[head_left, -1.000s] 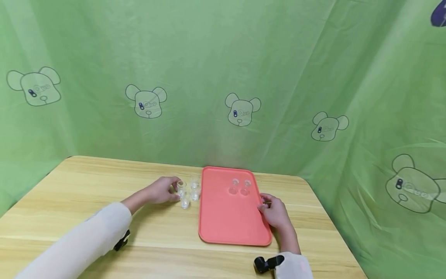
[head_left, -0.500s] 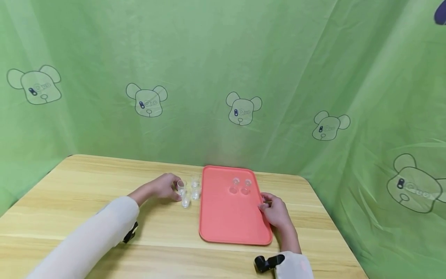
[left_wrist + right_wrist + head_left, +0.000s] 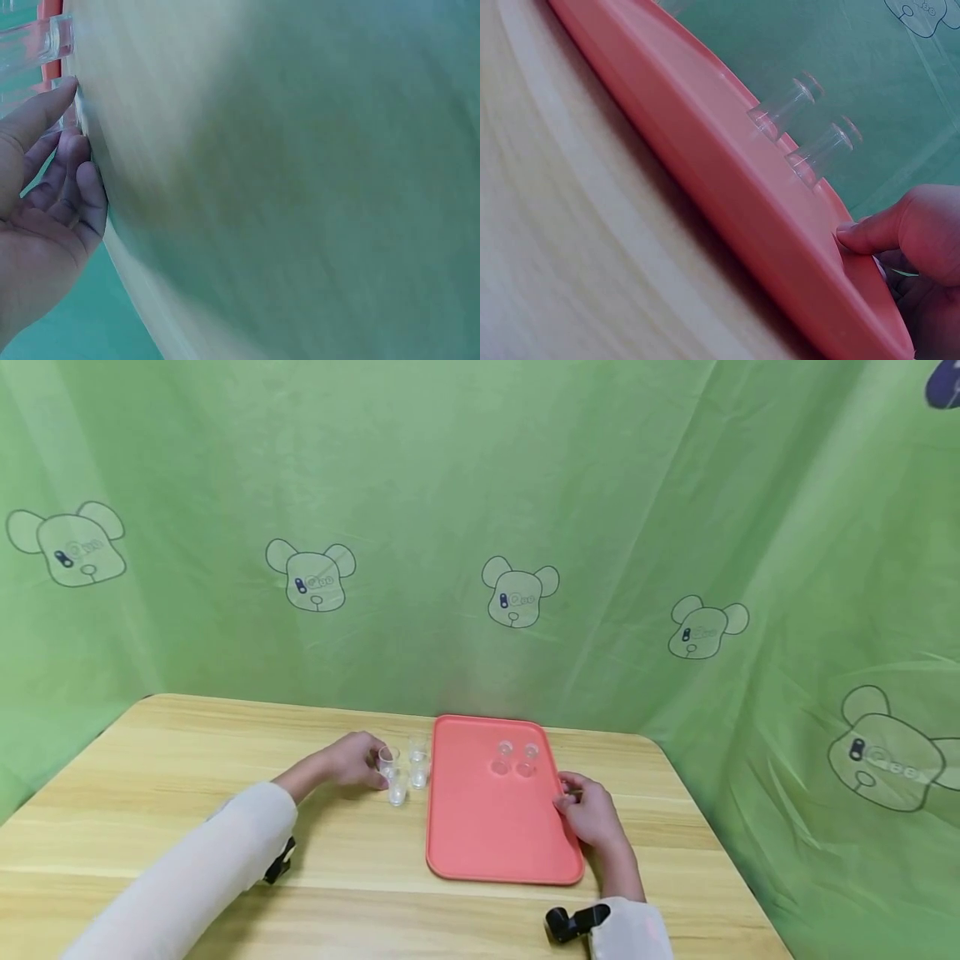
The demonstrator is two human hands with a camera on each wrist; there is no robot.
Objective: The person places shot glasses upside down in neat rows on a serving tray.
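Note:
My left hand (image 3: 352,762) has its thumb and fingers around the leftmost clear shot glass (image 3: 387,760), which stands upright on the wooden table. In the left wrist view the thumb lies along the low part of this glass (image 3: 69,116). Close by stand another shot glass (image 3: 397,787) in front and two more in a row beside the tray. My right hand (image 3: 592,814) grips the right rim of the red tray (image 3: 495,843), thumb over the edge. On the tray two shot glasses (image 3: 784,109) (image 3: 823,155) rest upside down near its far right corner.
The wooden table (image 3: 360,893) reaches back to a green curtain (image 3: 420,485) printed with bear heads. The tray lies lengthwise, its far end close to that curtain. Black wrist straps (image 3: 576,924) sit at both sleeves.
My left forearm has shifted slightly forward and to the right, while the fingers stay at the same glass. The right hand, the tray and the glasses keep their places.

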